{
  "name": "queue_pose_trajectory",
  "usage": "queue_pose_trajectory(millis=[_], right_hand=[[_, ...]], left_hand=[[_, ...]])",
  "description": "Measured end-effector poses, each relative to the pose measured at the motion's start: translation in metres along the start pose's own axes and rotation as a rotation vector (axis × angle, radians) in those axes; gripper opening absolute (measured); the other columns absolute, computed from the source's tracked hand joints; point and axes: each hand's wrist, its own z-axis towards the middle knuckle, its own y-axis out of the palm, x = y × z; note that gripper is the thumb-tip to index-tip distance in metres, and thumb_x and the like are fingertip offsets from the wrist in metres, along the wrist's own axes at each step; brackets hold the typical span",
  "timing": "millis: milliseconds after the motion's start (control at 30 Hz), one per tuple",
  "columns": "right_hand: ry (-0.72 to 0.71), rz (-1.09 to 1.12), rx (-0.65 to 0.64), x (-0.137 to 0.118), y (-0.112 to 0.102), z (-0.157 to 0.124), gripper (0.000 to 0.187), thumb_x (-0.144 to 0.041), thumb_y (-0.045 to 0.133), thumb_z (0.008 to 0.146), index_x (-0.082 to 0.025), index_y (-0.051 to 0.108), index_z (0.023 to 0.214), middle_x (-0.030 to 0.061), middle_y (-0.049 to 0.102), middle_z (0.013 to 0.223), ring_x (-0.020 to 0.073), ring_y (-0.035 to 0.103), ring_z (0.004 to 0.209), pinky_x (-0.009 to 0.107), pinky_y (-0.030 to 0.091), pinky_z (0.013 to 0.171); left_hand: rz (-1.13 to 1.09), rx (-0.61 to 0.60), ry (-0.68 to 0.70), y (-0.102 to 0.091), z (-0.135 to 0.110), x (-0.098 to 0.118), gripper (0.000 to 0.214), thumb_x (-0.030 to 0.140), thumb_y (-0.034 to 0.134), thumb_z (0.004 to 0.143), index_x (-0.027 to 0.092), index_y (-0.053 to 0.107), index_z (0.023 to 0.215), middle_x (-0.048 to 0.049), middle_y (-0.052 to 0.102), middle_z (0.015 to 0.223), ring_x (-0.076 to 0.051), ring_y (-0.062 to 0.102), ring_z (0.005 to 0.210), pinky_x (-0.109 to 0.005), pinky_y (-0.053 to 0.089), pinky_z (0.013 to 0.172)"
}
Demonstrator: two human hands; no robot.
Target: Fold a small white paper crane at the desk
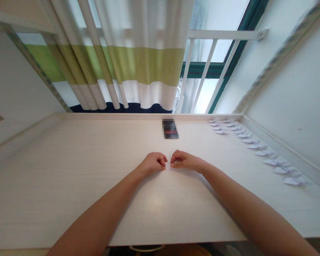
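Both hands are over the middle of the pale counter (69,177), well in from its left and right edges, with the forearms reaching in across the near edge. The left hand (157,160) is curled, its thumb and fingertips drawn close together in a narrow pinch, and the right hand (183,161) faces it in much the same shape, a slim gap between the two. A small white piece (168,166) lies in that gap, at the fingertips of both hands and low against the counter; it looks pinched from either side, though its outline is faint against the pale surface and its exact shape cannot be told. Beyond the hands, near the middle of the far edge, rests a dark, blurred-out object (170,128), apart from both. To the right, well away from the right hand, a long row of white folded paper figures (274,162) runs beside the right edge, from the far right corner toward the near side. A short row of similar figures (220,131) sits just left of its far end, close to the far edge.
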Motion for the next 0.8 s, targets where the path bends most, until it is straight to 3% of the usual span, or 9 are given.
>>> queue_pose_trajectory(millis=[133, 200, 367, 567, 800], right_hand=[[0.135, -0.312, 0.15, -0.005, 0.014, 0.007, 0.017, -0.031, 0.066, 0.063, -0.017, 0.06, 0.067, 0.0042, 0.054, 0.086, 0.0189, 0.049, 0.084, 0.03, 0.035, 0.071], [0.157, -0.354, 0.161, -0.007, 0.018, 0.008, 0.015, -0.029, 0.067, 0.062, -0.017, 0.06, 0.066, 0.0043, 0.055, 0.089, 0.0209, 0.048, 0.089, 0.031, 0.034, 0.072], [0.111, -0.341, 0.128, -0.008, 0.014, 0.005, 0.007, -0.019, 0.065, 0.063, -0.018, 0.06, 0.068, 0.0035, 0.055, 0.088, 0.0195, 0.05, 0.087, 0.031, 0.035, 0.072], [0.041, -0.312, 0.099, -0.004, 0.009, 0.002, 0.01, -0.011, 0.063, 0.062, -0.018, 0.061, 0.07, 0.0023, 0.055, 0.087, 0.0173, 0.051, 0.087, 0.028, 0.037, 0.074], [0.032, -0.244, 0.144, 0.001, 0.012, -0.001, 0.017, -0.008, 0.064, 0.06, -0.017, 0.058, 0.074, 0.0028, 0.053, 0.087, 0.0166, 0.05, 0.084, 0.029, 0.037, 0.075]], left_hand=[[-0.009, -0.016, 0.0, 0.0, 0.0, 0.0, 0.005, 0.007, 0.059, 0.053, 0.011, 0.057, 0.05, -0.0044, 0.06, 0.083, -0.011, 0.053, 0.065, -0.023, 0.039, 0.06], [-0.017, -0.023, 0.007, -0.001, 0.0, 0.001, 0.006, 0.005, 0.058, 0.053, 0.011, 0.057, 0.051, -0.0044, 0.06, 0.083, -0.011, 0.053, 0.065, -0.023, 0.04, 0.06], [0.022, -0.084, 0.028, -0.004, -0.001, 0.003, 0.014, -0.001, 0.052, 0.051, 0.011, 0.059, 0.051, -0.0046, 0.058, 0.089, -0.01, 0.052, 0.068, -0.023, 0.04, 0.063], [0.048, -0.124, 0.004, -0.008, -0.002, 0.007, 0.016, -0.004, 0.05, 0.05, 0.01, 0.057, 0.048, -0.0049, 0.058, 0.091, -0.009, 0.05, 0.065, -0.023, 0.039, 0.062], [-0.125, -0.111, -0.009, -0.011, -0.005, 0.01, 0.017, 0.0, 0.051, 0.051, 0.012, 0.061, 0.059, -0.0041, 0.059, 0.09, -0.01, 0.051, 0.07, -0.024, 0.039, 0.066]])
